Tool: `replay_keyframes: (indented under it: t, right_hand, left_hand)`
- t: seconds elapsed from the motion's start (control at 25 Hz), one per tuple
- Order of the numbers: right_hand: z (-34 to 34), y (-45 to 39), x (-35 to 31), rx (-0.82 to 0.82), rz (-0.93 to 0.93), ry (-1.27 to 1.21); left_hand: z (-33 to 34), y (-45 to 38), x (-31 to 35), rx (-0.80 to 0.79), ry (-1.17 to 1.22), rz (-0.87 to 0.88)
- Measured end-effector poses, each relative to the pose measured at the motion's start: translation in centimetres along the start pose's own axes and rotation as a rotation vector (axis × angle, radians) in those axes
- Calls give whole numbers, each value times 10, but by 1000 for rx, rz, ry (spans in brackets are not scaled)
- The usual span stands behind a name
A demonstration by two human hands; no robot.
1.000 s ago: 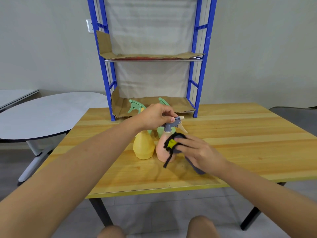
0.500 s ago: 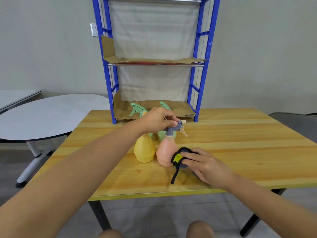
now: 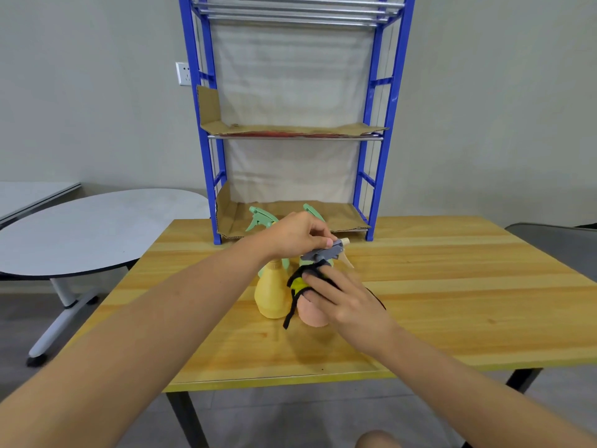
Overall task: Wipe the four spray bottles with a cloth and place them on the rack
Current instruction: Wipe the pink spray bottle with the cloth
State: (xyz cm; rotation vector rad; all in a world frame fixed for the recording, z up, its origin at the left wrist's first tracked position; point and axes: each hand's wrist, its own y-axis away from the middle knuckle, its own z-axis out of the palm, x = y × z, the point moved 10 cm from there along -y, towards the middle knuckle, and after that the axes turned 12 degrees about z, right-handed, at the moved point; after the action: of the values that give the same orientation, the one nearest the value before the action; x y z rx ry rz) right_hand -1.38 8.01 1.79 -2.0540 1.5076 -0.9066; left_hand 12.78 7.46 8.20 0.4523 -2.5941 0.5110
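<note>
A pink spray bottle with a grey trigger head stands on the wooden table. My left hand grips that grey head from above. My right hand presses a black and yellow cloth against the bottle's upper body, its black strap hanging down the side. A yellow spray bottle with a green head stands just left of it. Behind them a green bottle is mostly hidden. The blue rack stands at the table's back edge.
Cardboard sheets line the rack's lower shelf and middle shelf. A white oval table stands to the left on a wheeled leg. A grey chair back shows at the right edge. My knee appears at the bottom.
My right hand has slid the cloth up from the pink bottle's base to its upper body. The camera has tilted upward, showing more of the rack. My left hand keeps its grip.
</note>
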Motion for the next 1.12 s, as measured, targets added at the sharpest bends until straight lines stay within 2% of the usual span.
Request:
replay_keyframes:
  t: [0.2, 0.4, 0.64, 0.76, 0.88, 1.0, 1.12]
  right_hand:
    - [-24, -8, 33, 97, 97, -10]
    - [0, -4, 2, 11, -22, 39]
    - [-33, 5, 62, 116, 81, 34]
    - [-8, 32, 74, 6, 47, 90]
    - [-2, 57, 90, -89, 106, 89]
    - [-41, 42, 98, 31, 153, 25]
    - [-76, 1, 97, 117, 156, 41]
  left_hand:
    - [0, 2, 0, 6, 7, 0]
    - [1, 0, 4, -30, -19, 1]
    - [-1, 3, 10, -31, -17, 17]
    - [0, 6, 10, -37, 0, 10]
    - [0, 7, 12, -23, -11, 5]
    - [6, 17, 8, 8, 60, -24]
    - [11, 30, -1, -11, -52, -65]
